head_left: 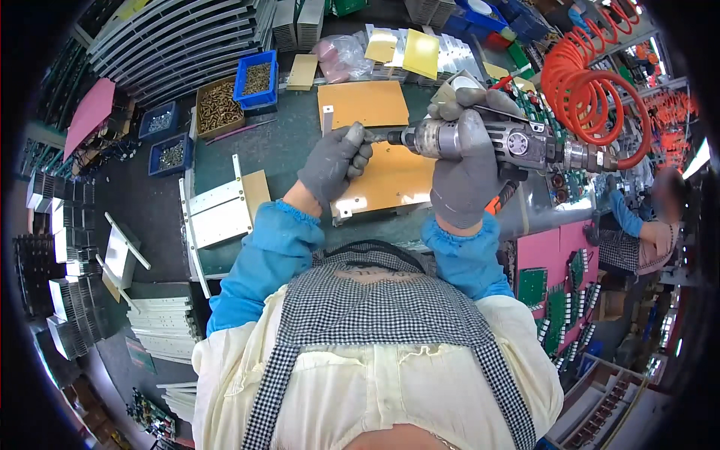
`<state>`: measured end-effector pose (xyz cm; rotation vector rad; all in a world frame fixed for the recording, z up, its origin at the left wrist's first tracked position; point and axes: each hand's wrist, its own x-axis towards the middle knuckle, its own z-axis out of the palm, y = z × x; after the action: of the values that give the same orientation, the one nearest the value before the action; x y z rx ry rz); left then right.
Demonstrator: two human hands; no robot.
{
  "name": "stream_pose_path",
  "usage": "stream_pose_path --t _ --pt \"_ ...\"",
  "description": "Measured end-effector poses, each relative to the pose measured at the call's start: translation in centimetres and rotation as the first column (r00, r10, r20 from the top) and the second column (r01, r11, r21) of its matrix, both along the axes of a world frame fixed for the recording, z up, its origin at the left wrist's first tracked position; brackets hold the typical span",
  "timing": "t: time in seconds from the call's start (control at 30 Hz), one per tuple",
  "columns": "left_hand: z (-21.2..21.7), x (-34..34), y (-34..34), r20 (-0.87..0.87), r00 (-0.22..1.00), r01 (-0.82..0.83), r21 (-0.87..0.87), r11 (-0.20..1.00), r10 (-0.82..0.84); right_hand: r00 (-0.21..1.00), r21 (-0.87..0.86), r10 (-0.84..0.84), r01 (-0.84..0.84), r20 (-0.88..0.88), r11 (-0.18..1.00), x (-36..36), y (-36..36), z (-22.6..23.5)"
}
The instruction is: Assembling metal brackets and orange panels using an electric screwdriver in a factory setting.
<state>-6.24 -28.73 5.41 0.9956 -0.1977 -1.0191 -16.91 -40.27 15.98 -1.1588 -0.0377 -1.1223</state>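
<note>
My right hand (466, 169), in a grey glove, is wrapped round a metal air screwdriver (517, 146) that lies level and points left. A red coiled air hose (592, 90) joins its rear end. My left hand (337, 163), gloved too, has its fingers pinched together at the tip of the driver's bit (381, 137); what they hold is too small to make out. Under both hands lie orange-yellow flat sheets (390, 184) on the green bench. Small silvery pieces (328, 118) show at the sheets' left edge.
A blue bin (256, 79) and a cardboard box (219, 106) of brass-coloured fasteners stand far left, beside blue trays (169, 154) of small parts. White panels with rails (217, 212) lie left. Circuit boards (559, 300) rest on pink sheets at right. A co-worker (637, 232) is at the right.
</note>
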Motion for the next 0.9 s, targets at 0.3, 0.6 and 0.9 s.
stream_pose_path --t 0.3,0.6,0.9 --pt "-0.4 -0.1 0.6 0.114 0.991 0.061 0.013 0.998 -0.062 0.999 0.084 -0.039 0.040 -0.020 0.996 0.6 -0.6 0.4" --pt "-1.4 0.2 2.3 -0.161 0.985 -0.008 -0.423 0.906 -0.066 0.969 0.179 0.159 -0.125 -0.189 0.976 1.8 1.3 -0.6" --pt "-3.2 1.4 2.8 -0.319 0.905 -0.002 -0.664 0.748 -0.281 0.969 0.061 0.116 -0.105 -0.218 0.993 4.2 1.7 -3.0"
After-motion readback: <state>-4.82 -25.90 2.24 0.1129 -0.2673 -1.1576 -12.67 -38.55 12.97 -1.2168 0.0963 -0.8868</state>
